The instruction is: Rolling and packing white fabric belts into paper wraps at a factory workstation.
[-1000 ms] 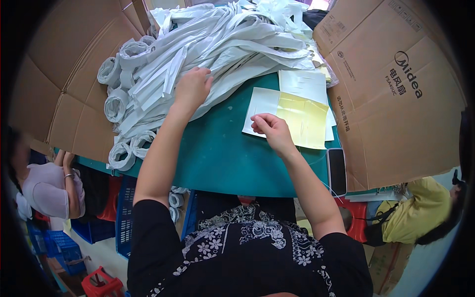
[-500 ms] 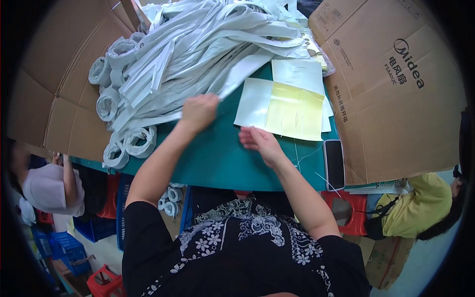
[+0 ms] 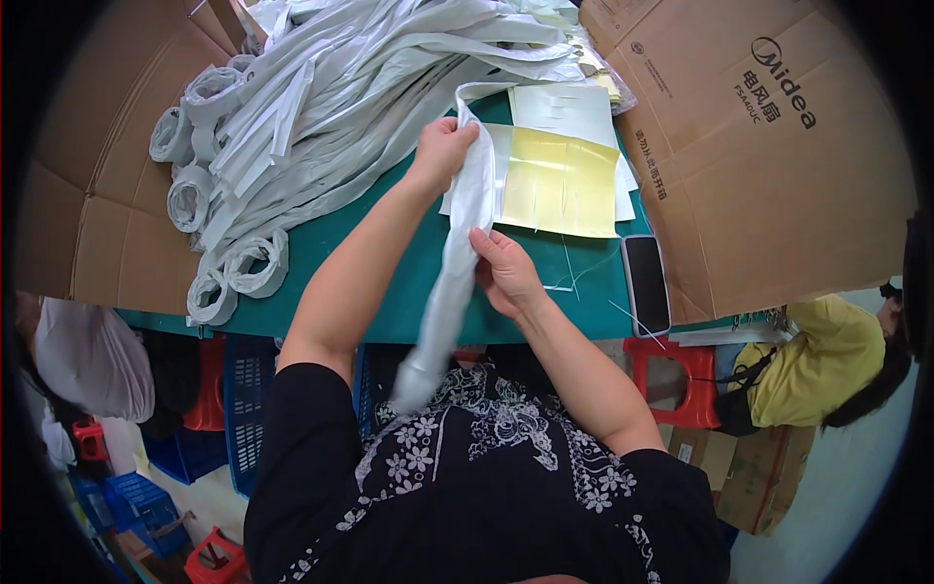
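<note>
A large brown cardboard box (image 3: 778, 165) with dark print stood at the green tabletop's (image 3: 389, 282) right edge. A black phone (image 3: 647, 284), screen dark, lay near the front right corner. Yellow and white label sheets (image 3: 564, 180) lay toward the back right.

Your left hand (image 3: 443, 151) and right hand (image 3: 504, 274) grip a soft, matt grey cloth strip (image 3: 457, 263) above the smooth green table (image 3: 389, 263), beside glossy yellow paper sheets (image 3: 562, 183) and rough brown cardboard (image 3: 759, 175).

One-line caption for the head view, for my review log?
Both hands, left and right, hold a white fabric strip over a green table.
</note>
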A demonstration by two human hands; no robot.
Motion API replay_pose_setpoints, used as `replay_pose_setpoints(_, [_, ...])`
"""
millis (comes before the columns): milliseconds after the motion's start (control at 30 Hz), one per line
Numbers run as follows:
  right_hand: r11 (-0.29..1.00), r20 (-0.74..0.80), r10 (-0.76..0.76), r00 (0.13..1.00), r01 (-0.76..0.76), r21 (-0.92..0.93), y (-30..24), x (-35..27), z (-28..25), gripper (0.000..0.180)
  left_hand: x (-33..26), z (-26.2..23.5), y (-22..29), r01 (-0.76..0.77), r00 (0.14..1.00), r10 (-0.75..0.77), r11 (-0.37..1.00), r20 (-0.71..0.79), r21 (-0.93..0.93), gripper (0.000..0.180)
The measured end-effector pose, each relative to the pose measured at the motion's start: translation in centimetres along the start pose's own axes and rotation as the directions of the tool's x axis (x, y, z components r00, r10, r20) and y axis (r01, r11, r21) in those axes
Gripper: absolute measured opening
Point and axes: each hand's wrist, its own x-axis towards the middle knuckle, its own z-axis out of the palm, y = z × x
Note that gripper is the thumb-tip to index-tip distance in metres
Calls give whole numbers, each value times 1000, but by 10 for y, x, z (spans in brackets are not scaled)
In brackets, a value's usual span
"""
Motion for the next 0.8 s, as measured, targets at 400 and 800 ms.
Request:
replay_pose_setpoints(400, [992,-214,113,970,-122,-30,-4,1,2,18,-161,-69,15,-723,549,637,36,542,690,53])
replay_pose_setpoints(800, [940,-93,341,935,-337,54,26,16,-4,30,-254,-39,-12,-846,533,607,354,589,399,32])
